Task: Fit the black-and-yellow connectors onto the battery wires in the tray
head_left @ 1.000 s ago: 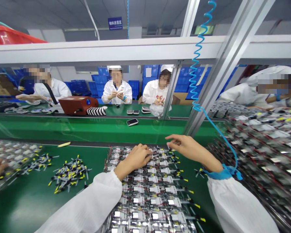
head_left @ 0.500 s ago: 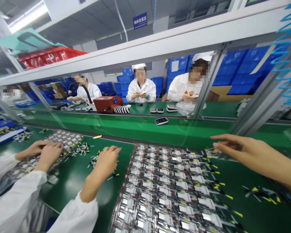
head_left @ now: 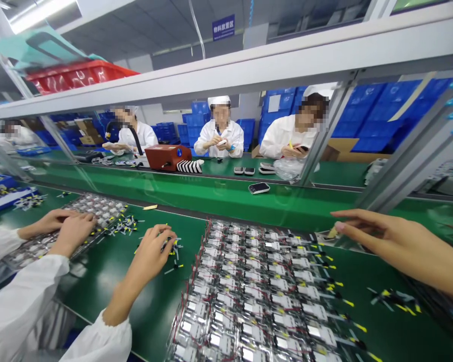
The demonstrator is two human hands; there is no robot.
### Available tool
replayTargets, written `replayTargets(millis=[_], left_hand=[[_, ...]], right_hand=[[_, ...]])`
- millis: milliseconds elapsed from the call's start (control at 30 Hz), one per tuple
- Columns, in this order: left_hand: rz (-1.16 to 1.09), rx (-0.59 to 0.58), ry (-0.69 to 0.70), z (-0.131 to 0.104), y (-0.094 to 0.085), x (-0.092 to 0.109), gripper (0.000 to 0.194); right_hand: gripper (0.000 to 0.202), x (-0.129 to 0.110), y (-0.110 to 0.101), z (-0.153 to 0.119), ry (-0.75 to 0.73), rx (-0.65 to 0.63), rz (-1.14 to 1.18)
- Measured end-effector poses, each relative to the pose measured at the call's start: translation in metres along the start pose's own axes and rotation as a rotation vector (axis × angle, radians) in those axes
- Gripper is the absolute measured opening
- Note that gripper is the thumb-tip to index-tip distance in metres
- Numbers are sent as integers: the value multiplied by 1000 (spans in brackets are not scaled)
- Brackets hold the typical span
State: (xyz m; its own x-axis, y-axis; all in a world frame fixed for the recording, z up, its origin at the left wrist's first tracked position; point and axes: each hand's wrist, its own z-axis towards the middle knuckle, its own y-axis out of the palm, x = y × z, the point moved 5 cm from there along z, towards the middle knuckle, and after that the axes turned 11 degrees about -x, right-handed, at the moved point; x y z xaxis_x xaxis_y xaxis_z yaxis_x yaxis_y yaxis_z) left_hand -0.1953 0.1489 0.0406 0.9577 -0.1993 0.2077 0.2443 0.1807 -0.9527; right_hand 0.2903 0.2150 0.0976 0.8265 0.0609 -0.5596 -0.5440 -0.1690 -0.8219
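Observation:
In front of me lies a clear plastic tray (head_left: 226, 301) filled with rows of small white-and-silver electronic parts with red wires. Thin grey, black and yellow pieces stick out along its right side. My left hand (head_left: 149, 254), to the left of the tray, hovers at a small pile of those pieces (head_left: 175, 246), fingers curved and thumb apart, and I see nothing held. Over the tray's far right corner, my right hand (head_left: 392, 246) is raised with its thumb and fingers apart. More such pieces (head_left: 394, 300) lie below it on the green table.
At left, a co-worker's hands (head_left: 73, 229) work over another filled tray (head_left: 109, 206), with loose pieces (head_left: 124, 225) beside it. Across the green divider (head_left: 211, 193) sit several people in white. A handheld device (head_left: 258, 188) lies there. A metal post (head_left: 396, 166) stands at right.
My left hand has drawn left and its fingers have curled down over the small pile. My right hand keeps much the same pose. The whole view has shifted slightly.

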Motion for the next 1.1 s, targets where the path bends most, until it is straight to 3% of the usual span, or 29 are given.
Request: replayTargets(millis=[267,400,500,667,800,967,1100], left_hand=[[-224,7,34,26,-15,46,17],[-526,-114,139,40,-16,103,16],[-794,-190,215,56,-5,154,14],[-1300,-306,147,90,29,213,24],[-1545,-250,15,105,40,228,27],[-1784,-282,-107,104,49,237,28],[-1774,-301,-78,104,54,241,28]], right_hand=[[54,-29,2,-25,-158,35,-62],[39,-63,28,-34,-313,-45,-44],[29,-89,59,-31,-406,-147,38],[26,-92,85,-9,-418,-140,359],[33,-70,82,10,-344,18,543],[38,-63,81,17,-361,34,625],[27,-63,71,13,-388,54,548]])
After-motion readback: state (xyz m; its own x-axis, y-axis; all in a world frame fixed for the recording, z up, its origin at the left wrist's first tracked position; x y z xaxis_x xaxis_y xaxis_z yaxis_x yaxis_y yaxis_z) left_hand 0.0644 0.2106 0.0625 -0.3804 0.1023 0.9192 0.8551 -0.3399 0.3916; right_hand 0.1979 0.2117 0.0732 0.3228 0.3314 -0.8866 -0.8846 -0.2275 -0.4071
